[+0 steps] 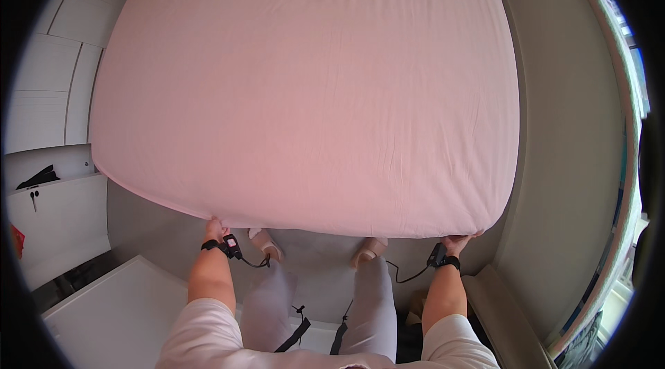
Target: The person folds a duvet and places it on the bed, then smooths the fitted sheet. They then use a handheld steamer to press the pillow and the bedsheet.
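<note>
A pink fitted sheet [306, 94] covers a mattress that fills most of the view. Its top is mostly smooth, with fine creases near the right front. My left hand [215, 227] grips the sheet's front edge, left of the middle. At the right front corner, my right hand [461, 240] holds the sheet's lower edge, its fingers partly hidden beneath the fabric. Each wrist wears a black strapped device with a cable.
White cabinets [44, 65] line the left side. Scissors [34, 199] hang on a white panel [67, 223]. A grey wall or sill [566, 109] runs along the right. White furniture [124, 301] stands at lower left. My slippered feet [371, 252] are on the grey floor [317, 260].
</note>
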{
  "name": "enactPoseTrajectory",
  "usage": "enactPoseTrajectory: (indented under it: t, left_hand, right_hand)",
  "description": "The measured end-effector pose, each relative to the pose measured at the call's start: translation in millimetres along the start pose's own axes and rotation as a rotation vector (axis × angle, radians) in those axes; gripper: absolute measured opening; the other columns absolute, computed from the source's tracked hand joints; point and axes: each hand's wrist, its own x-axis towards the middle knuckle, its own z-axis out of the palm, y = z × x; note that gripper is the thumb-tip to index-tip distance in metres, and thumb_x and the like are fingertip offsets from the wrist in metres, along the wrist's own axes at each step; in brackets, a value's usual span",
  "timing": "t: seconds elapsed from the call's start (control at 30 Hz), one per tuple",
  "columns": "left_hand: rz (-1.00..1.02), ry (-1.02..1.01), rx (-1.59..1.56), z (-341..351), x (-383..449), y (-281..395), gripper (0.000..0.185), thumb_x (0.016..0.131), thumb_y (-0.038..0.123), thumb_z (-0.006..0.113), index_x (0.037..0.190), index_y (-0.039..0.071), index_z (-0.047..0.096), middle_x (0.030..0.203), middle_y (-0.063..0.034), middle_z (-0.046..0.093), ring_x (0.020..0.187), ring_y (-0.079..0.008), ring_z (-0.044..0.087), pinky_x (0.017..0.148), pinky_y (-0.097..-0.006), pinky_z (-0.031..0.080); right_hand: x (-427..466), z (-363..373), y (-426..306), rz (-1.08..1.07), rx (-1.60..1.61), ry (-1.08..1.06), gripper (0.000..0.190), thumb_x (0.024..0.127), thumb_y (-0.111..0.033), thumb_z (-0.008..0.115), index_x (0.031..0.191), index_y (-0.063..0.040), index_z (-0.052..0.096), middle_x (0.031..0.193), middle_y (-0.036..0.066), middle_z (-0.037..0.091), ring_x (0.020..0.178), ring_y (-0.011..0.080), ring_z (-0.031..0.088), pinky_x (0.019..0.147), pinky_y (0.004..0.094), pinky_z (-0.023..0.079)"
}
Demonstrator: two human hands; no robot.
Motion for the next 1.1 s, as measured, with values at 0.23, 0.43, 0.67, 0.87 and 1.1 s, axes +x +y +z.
enactPoseTrajectory:
  t: [0.23, 0.43, 0.67, 0.87, 1.1]
  left_hand:
    - [0.041, -0.561, -0.763, 0.0, 31.9, 1.7, 0.012, 0.09, 0.018, 0.045, 0.096, 0.013, 0.054, 0.075, 0.0026, 0.05, 0.071, -0.0123, 0.045, 0.077, -0.0304, 0.043]
    - [-0.058, -0.752, -1.1, -70.8, 54.1, 139.5, 0.033, 0.088, 0.026, 0.043, 0.113, 0.007, 0.055, 0.117, -0.0075, 0.057, 0.111, -0.0266, 0.051, 0.096, -0.047, 0.039]
    - [0.015, -0.651, -1.184, -190.4, 132.4, 263.5, 0.036, 0.093, 0.026, 0.042, 0.123, 0.009, 0.048, 0.128, -0.0069, 0.051, 0.12, -0.027, 0.046, 0.102, -0.0495, 0.035]
    - [0.106, -0.623, -1.11, -277.5, 219.4, 368.4, 0.04, 0.096, 0.029, 0.044, 0.13, 0.007, 0.042, 0.135, -0.009, 0.045, 0.123, -0.0291, 0.042, 0.104, -0.0493, 0.034]
    - [0.167, -0.467, -1.122, -346.2, 291.3, 461.4, 0.051, 0.096, 0.041, 0.042, 0.131, 0.004, 0.043, 0.134, -0.0116, 0.046, 0.124, -0.0304, 0.042, 0.104, -0.049, 0.033]
  right_hand:
    - [-138.1, 69.5, 271.6, 0.31, -0.027, -0.001, 0.065, 0.08, -0.06, 0.05, 0.129, -0.017, 0.049, 0.133, 0.006, 0.048, 0.122, 0.0284, 0.043, 0.096, 0.0531, 0.04]
    - [-299.1, 152.1, 534.8, 0.527, -0.066, -0.373, 0.058, 0.083, -0.055, 0.049, 0.128, -0.017, 0.05, 0.132, 0.004, 0.049, 0.123, 0.0247, 0.043, 0.102, 0.0479, 0.033]
    - [-374.8, 195.4, 659.6, 0.58, -0.121, -0.254, 0.053, 0.087, -0.047, 0.047, 0.129, -0.014, 0.049, 0.134, 0.006, 0.05, 0.122, 0.0252, 0.045, 0.102, 0.0475, 0.035]
    - [-345.1, 201.6, 670.5, 0.445, -0.151, 0.022, 0.045, 0.089, -0.037, 0.047, 0.126, -0.01, 0.052, 0.129, 0.01, 0.053, 0.114, 0.0315, 0.052, 0.09, 0.0514, 0.047]
    - [-340.2, 200.0, 653.6, 0.302, -0.386, 0.026, 0.038, 0.088, -0.038, 0.049, 0.115, -0.012, 0.056, 0.113, 0.006, 0.062, 0.099, 0.0253, 0.06, 0.076, 0.0444, 0.054]
